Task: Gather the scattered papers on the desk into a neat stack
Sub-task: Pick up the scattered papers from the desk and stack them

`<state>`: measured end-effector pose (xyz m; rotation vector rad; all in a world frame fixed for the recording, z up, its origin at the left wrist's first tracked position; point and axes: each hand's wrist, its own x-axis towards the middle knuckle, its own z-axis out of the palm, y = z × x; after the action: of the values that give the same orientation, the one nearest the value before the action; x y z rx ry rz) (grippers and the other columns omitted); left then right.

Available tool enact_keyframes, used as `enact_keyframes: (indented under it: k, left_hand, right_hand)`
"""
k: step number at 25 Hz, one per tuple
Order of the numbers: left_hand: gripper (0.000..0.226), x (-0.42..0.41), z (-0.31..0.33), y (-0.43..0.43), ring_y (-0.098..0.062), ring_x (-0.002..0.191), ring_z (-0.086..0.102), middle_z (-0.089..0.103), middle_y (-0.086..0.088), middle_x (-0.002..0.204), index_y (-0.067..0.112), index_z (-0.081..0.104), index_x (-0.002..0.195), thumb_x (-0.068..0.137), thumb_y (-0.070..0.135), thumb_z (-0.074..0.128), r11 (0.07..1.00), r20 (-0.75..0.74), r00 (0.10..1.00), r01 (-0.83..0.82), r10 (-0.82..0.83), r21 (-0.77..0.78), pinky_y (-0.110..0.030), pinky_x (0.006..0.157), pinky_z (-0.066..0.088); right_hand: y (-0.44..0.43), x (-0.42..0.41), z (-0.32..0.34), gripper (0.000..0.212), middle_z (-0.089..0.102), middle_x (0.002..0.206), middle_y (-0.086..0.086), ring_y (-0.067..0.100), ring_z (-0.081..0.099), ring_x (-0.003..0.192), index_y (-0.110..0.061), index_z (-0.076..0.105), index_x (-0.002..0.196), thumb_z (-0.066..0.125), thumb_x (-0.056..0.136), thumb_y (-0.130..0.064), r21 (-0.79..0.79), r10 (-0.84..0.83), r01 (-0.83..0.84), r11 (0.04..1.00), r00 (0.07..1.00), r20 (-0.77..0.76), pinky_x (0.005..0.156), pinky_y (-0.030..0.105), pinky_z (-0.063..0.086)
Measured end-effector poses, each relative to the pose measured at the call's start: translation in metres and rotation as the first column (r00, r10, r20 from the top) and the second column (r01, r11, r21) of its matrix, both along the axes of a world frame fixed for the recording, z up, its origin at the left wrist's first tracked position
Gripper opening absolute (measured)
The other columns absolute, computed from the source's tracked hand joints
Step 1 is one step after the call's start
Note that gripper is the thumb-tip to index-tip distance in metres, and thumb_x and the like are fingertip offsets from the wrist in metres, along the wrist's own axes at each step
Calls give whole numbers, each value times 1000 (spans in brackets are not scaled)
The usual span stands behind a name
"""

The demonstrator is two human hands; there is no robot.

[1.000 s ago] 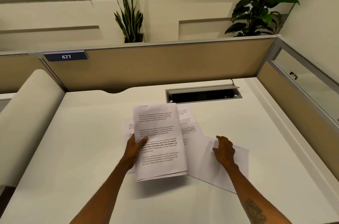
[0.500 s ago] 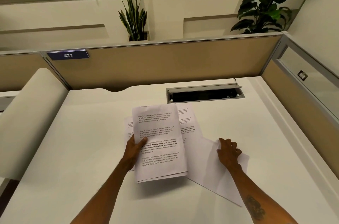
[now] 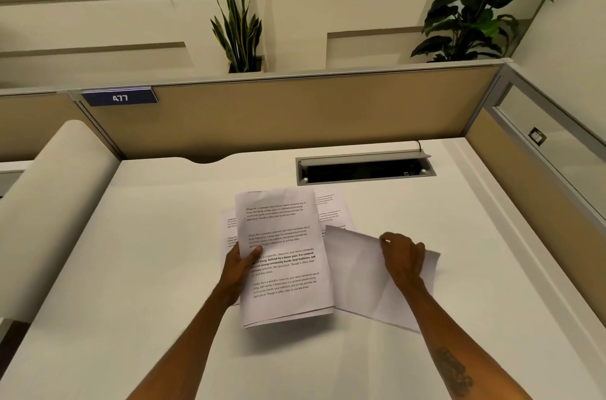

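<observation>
My left hand (image 3: 239, 265) grips a small stack of printed sheets (image 3: 285, 268) by its left edge, thumb on top, held a little above the white desk (image 3: 147, 268). To its right, my right hand (image 3: 405, 257) pinches a blank white sheet (image 3: 357, 278), whose far left edge is lifted off the desk. Two more printed sheets lie flat on the desk: one (image 3: 329, 208) peeks out behind the stack at the right, another (image 3: 229, 226) at the left.
A grey cable hatch (image 3: 365, 168) stands open in the desk behind the papers. Tan partition panels (image 3: 295, 111) wall the desk at the back and right, with a "477" label (image 3: 119, 97). A pale rounded divider (image 3: 49, 203) borders the left.
My right hand went from resting flat on the blank sheet to pinching it, and the sheet's left part has risen off the desk. The left hand's stack has stayed put.
</observation>
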<state>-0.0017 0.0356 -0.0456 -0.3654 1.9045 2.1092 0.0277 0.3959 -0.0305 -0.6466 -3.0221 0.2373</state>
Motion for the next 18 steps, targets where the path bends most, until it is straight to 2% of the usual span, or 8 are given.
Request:
enact_keyframes:
  k: [3,5,7,9,12,14,16,18]
  left_hand:
    - [38,-2,3,0,-28,99,75,73,-17,123,4,59,134,97,11,66,1000,-5,1000,-12,12,12,-35,76,64]
    - [36,-4,6,-2,-26,96,76,74,-16,122,6,61,131,97,13,67,999,-8,1000,-20,20,25,-33,74,65]
    - [35,-6,8,-7,-26,95,77,75,-15,121,8,62,130,96,14,67,999,-9,999,-31,31,41,-34,72,65]
    - [37,-8,9,-13,-28,96,77,75,-14,120,7,61,132,96,14,67,997,-21,999,-46,48,65,-37,73,65]
    - [35,-10,10,-23,-23,92,79,75,-13,117,6,61,131,97,11,66,989,-40,992,-114,118,97,-35,70,65]
    - [35,-10,8,-27,-17,86,80,75,-10,114,5,61,131,97,9,66,986,-46,988,-141,146,91,-29,66,64]
    - [37,-10,5,-28,-19,89,78,75,-10,114,4,60,133,96,9,66,988,-42,989,-135,138,76,-28,67,64]
    - [39,-8,1,-27,-27,97,76,74,-14,119,3,59,134,96,11,67,992,-32,993,-111,114,63,-33,71,65]
  right_hand:
    - [-12,-18,20,24,76,83,8,24,71,75,-12,75,98,52,102,-21,-180,69,-117,977,965,-253,69,31,50]
    - [-22,-27,34,25,73,78,11,25,69,70,-6,73,94,56,101,-23,-349,36,-175,921,928,-370,65,30,52]
    - [-31,-32,46,30,69,71,6,19,64,65,-7,70,86,58,99,-31,-510,-106,-173,842,875,-472,62,25,51]
    - [-33,-34,53,30,68,72,2,14,64,67,-8,69,84,63,96,-36,-669,-316,-160,726,786,-531,65,21,53]
    - [-21,-27,52,20,65,77,1,17,65,76,-12,63,81,73,90,-27,-891,-604,-211,402,670,-432,74,26,59]
    - [-13,-15,41,19,63,85,3,25,64,88,-18,59,77,74,88,-11,-954,-699,-211,212,649,-299,76,30,60]
    - [-8,2,24,23,64,100,10,32,63,100,-17,57,81,69,87,2,-987,-740,-138,83,655,-153,74,33,59]
    - [-6,21,3,22,61,124,19,38,62,113,-12,57,96,62,89,8,-999,-725,-51,-8,688,-30,85,46,59]
